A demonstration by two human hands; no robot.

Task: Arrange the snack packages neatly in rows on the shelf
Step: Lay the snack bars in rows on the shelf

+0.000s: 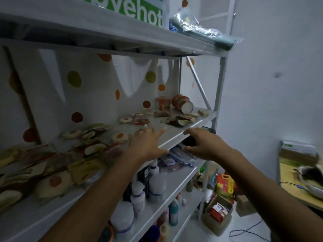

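Note:
Several small snack packages (pixel 82 151) lie scattered in a loose heap along the left and middle of the white shelf (pixel 176 135). More packages (pixel 176 120) lie near its right end, beside an upright cup (pixel 164 103) and a toppled cup (pixel 182 103). My left hand (pixel 147 143) hovers over the bare middle of the shelf with fingers spread, holding nothing. My right hand (pixel 203 144) is at the shelf's front edge, fingers curved and apart, empty.
The shelf below holds white bottles (pixel 155 182) and flat blue packets (pixel 178 156). The shelf above carries a plastic-wrapped bundle (pixel 201 28). Boxes and a red bag (pixel 224 187) sit on the floor at the right, next to a desk (pixel 297 173).

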